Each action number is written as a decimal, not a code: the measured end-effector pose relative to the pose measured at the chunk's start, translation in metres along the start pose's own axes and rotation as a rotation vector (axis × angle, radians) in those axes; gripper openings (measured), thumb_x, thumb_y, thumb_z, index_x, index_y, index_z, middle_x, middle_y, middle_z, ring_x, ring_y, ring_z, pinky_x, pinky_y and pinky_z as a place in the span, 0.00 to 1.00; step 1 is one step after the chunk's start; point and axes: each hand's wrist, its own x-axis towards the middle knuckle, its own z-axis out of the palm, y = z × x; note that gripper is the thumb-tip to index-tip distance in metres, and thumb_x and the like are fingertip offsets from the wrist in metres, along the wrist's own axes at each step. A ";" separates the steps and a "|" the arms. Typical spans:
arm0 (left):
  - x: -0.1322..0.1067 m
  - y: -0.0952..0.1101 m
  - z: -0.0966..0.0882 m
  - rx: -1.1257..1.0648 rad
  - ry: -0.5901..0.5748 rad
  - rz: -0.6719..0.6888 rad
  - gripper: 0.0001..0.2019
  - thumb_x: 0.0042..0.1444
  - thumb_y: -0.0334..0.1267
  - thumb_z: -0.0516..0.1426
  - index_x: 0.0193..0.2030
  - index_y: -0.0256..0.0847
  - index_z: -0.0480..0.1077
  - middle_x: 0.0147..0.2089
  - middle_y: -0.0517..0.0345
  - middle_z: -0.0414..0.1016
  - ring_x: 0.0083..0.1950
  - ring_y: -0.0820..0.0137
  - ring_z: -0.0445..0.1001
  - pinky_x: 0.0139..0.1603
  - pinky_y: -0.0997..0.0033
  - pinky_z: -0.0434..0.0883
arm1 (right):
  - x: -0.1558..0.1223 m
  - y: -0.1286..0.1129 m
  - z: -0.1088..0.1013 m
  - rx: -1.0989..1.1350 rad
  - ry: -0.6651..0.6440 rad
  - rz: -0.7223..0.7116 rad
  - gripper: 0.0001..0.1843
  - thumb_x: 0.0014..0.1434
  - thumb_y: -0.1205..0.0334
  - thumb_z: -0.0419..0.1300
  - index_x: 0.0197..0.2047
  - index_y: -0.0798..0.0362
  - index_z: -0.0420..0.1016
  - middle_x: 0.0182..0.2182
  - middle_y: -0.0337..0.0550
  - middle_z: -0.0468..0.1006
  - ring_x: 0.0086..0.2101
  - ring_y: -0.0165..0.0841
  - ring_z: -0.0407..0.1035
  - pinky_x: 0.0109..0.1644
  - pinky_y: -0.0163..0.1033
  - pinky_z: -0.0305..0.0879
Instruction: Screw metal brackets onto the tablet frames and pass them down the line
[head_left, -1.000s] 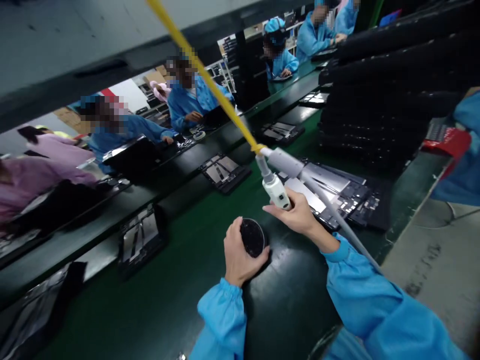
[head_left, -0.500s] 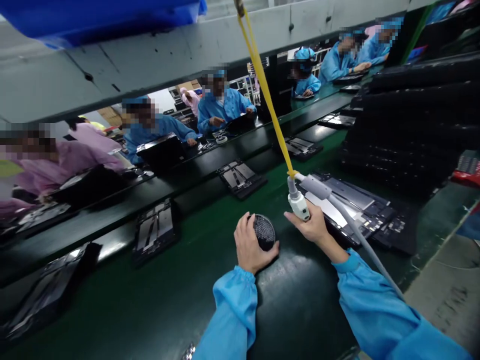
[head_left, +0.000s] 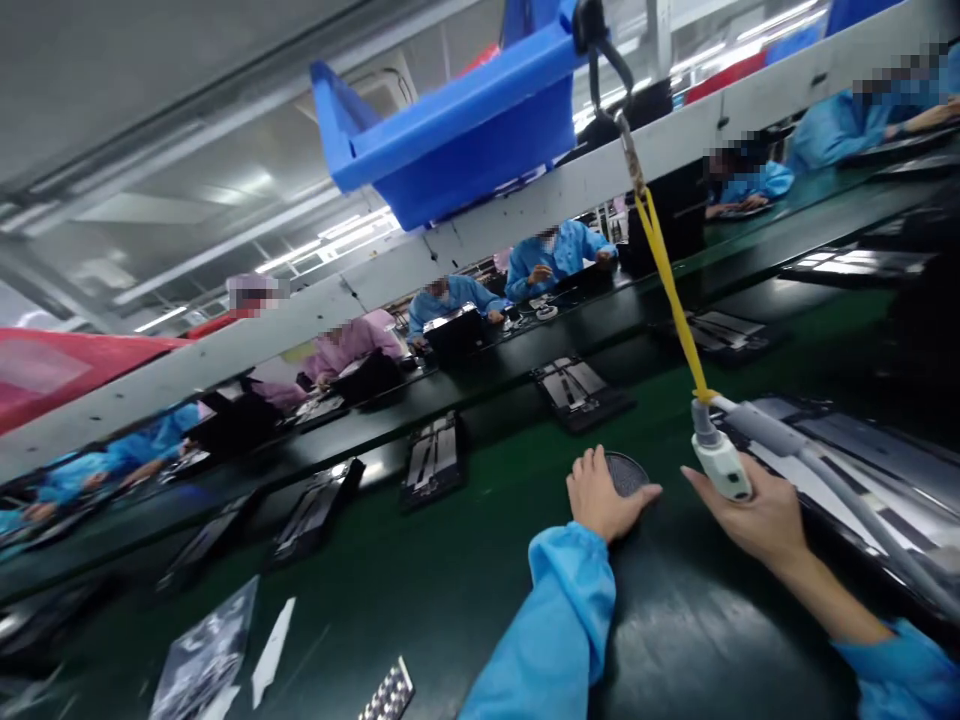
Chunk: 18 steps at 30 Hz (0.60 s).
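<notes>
My left hand (head_left: 604, 500) is wrapped round the near side of a round black piece with a fine dotted or meshed face (head_left: 627, 473), low over the green work surface. To the right, my right hand (head_left: 769, 515) grips a white hand tool with a grey hose (head_left: 721, 465), its thumb stretched out to the left. The tool hangs from a yellow cord (head_left: 671, 275). Beyond and partly under the right hand lies an opened laptop body (head_left: 900, 460) with silver and black parts. Exactly what kind of tool this is cannot be made out.
Several opened device bodies, such as this one (head_left: 435, 458), line the green belt. Nearer lie a clear bag (head_left: 206, 650), a white strip (head_left: 273, 650) and a dotted strip (head_left: 390, 690). A blue bin (head_left: 472, 130) stands on the overhead beam. Co-workers in blue and pink sit across the line.
The view has swung up and left, bringing in the ceiling, the blue bin and the bag. Both hands keep their holds; the round piece now shows a flatter, more foreshortened face.
</notes>
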 end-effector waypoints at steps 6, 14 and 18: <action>-0.025 -0.011 -0.025 0.056 -0.078 -0.043 0.19 0.60 0.40 0.53 0.54 0.35 0.71 0.37 0.39 0.80 0.42 0.51 0.79 0.42 0.59 0.71 | 0.003 -0.006 -0.003 0.064 -0.050 0.008 0.15 0.50 0.49 0.64 0.26 0.52 0.69 0.16 0.37 0.69 0.17 0.31 0.62 0.21 0.36 0.60; -0.120 0.012 -0.007 -0.433 -0.418 0.051 0.15 0.61 0.41 0.52 0.52 0.39 0.69 0.26 0.59 0.77 0.26 0.69 0.77 0.29 0.72 0.72 | 0.018 0.001 -0.007 0.260 -0.277 0.199 0.16 0.46 0.59 0.64 0.39 0.55 0.72 0.31 0.42 0.78 0.30 0.34 0.71 0.35 0.40 0.70; -0.098 -0.011 -0.024 -0.484 -0.410 -0.005 0.17 0.57 0.50 0.56 0.43 0.38 0.74 0.29 0.57 0.79 0.27 0.68 0.78 0.29 0.71 0.75 | 0.023 0.011 -0.009 0.406 -0.349 0.217 0.21 0.49 0.60 0.63 0.47 0.57 0.71 0.37 0.45 0.79 0.35 0.36 0.74 0.39 0.40 0.71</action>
